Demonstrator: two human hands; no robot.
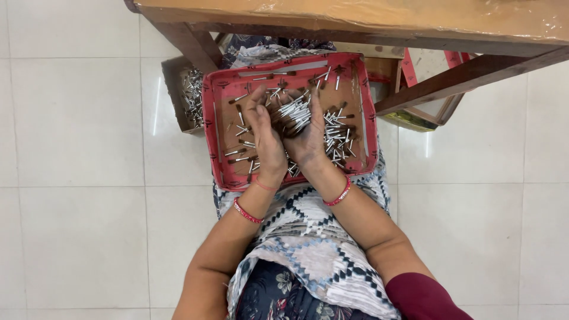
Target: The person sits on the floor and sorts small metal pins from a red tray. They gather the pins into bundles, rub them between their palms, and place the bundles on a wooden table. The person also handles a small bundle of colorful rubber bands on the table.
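Red tray point(220, 112); silver pins point(294, 111); red bangles point(338, 195).

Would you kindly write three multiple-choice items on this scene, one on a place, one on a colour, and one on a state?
1. Where does the red cardboard tray rest?
A. on the person's lap
B. on top of the wooden table
C. on a shelf

2. What colour are the bangles on both wrists?
A. green
B. red
C. silver

3. How are the left hand and right hand placed?
A. flat on the floor
B. far apart at the tray's ends
C. cupped together around a bundle of small metal-tipped pieces

Answers:
1 A, the tray sits on the patterned cloth over the knees, below the wooden table.
2 B, red bands circle each wrist.
3 C, both palms meet, with the pieces gathered between them.
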